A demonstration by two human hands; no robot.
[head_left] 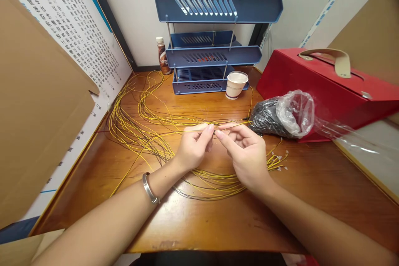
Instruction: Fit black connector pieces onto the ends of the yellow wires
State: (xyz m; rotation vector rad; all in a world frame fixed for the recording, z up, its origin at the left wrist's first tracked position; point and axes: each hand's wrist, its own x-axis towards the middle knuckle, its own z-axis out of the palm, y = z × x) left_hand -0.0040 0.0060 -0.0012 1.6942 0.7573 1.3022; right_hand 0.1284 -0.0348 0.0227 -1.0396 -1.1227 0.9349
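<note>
My left hand (195,145) pinches a thin yellow wire (165,134) between thumb and forefinger, above the middle of the wooden table. Almost touching it, my right hand (246,147) is closed in a pinch too, with a small dark piece at its fingertips, too small to name. Between and beyond the fingers, the wire ends are partly hidden. A loose bundle of yellow and black wires (124,131) spreads over the table to the left and curves under both hands. Its ends with small whitish connectors (277,162) lie beyond my right wrist.
A clear plastic bag of small black parts (269,114) leans near a red box (296,75) with a beige handle. Behind stand a white paper cup (236,86), a blue tiered rack (212,56) and a brown drink bottle (163,58). Cardboard (37,112) and a printed sheet line the left side.
</note>
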